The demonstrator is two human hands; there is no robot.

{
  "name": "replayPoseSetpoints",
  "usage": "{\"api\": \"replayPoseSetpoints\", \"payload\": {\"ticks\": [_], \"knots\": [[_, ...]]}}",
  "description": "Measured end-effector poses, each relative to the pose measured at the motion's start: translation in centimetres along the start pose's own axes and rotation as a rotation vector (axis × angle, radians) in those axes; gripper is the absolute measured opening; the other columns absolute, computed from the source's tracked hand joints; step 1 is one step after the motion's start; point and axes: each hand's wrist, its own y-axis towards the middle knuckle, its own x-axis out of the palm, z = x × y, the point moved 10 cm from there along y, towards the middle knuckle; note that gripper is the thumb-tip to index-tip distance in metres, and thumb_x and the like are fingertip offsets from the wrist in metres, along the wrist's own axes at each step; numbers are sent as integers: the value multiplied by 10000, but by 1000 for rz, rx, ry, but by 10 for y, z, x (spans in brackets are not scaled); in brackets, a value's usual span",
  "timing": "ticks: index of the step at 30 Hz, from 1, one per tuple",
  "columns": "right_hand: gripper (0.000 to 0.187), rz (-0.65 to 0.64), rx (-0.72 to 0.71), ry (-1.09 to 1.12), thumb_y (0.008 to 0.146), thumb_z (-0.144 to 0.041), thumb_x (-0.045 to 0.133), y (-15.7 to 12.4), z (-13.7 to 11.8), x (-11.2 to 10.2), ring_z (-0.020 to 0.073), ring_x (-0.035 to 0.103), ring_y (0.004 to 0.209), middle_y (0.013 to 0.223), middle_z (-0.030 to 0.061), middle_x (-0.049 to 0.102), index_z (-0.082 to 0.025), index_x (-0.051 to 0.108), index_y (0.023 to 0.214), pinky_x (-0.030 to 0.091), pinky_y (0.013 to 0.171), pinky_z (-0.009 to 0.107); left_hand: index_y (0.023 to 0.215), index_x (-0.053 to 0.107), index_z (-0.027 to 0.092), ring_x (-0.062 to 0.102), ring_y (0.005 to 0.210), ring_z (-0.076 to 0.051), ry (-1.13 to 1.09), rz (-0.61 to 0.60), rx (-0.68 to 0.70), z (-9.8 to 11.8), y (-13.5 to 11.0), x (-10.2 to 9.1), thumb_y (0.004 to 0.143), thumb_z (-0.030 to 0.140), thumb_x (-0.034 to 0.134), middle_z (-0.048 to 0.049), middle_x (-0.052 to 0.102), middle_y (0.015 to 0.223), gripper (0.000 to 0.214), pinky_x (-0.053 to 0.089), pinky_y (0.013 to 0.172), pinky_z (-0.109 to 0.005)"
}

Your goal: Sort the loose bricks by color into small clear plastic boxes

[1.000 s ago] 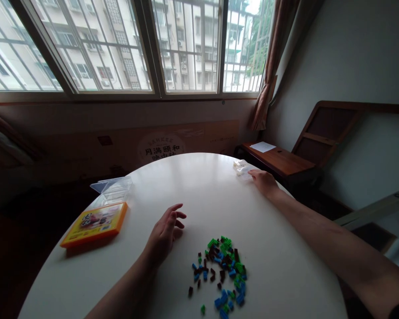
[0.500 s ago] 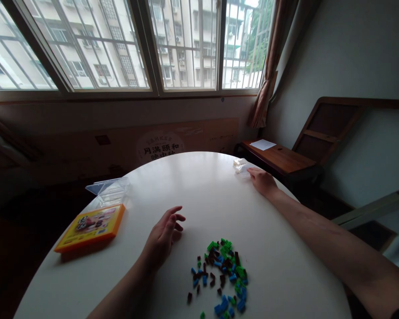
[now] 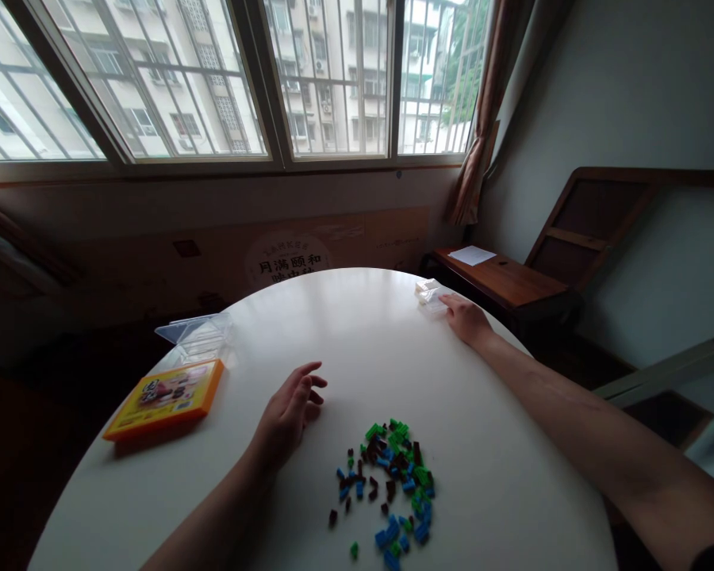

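My left hand [image 3: 286, 412] rests on the round white table [image 3: 345, 333], fingers apart and empty, just left of a pile of small green, blue and brown bricks [image 3: 393, 484]. My right arm stretches to the far right rim, where my right hand [image 3: 465, 317] lies with its fingers flat, touching a small clear plastic bag [image 3: 428, 292]. I cannot see any grip on the bag.
An orange-yellow box [image 3: 163, 399] lies at the table's left edge, with a clear plastic lid [image 3: 196, 335] behind it. A wooden side table [image 3: 500, 279] with a white paper stands beyond the right rim. Windows fill the far wall.
Both hands stay where they were. The view has shifted slightly, so the table and bricks sit a little higher and further left in the frame.
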Motion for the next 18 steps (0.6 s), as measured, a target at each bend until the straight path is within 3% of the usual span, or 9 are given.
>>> {"api": "replayPoseSetpoints", "payload": {"ticks": [5, 9, 14, 18], "knots": [[305, 22, -10, 16, 956, -342, 560, -4, 0, -4, 217, 601, 1046, 1255, 99, 581, -192, 585, 1221, 523, 886, 428, 1246, 542, 164, 613, 764, -203, 63, 23, 23, 10, 0, 0, 870, 662, 428, -117, 622, 1006, 635, 381, 402, -198], [344, 55, -27, 39, 902, -114, 507, -6, -5, -12, 258, 549, 1175, 1265, 126, 612, -181, 642, 1212, 455, 1000, 415, 1200, 571, 160, 619, 735, -190, 141, 58, 7, 13, -2, 3, 870, 650, 402, -110, 629, 984, 615, 374, 405, -200], [457, 116, -71, 61, 814, -55, 493, -9, -25, -34, 340, 445, 1269, 1335, 149, 561, -171, 667, 1220, 359, 1045, 522, 923, 685, 158, 555, 536, -143, 339, 59, -13, 15, -3, 7, 846, 559, 467, -48, 655, 742, 463, 397, 471, -245], [415, 117, -150, 126, 794, -66, 531, -17, -53, -50, 324, 500, 1149, 1203, 126, 611, -211, 719, 1134, 378, 1001, 503, 766, 708, 189, 569, 575, -175, 541, 59, -15, 21, 5, 8, 807, 444, 534, -14, 629, 589, 311, 399, 558, -270]]}}
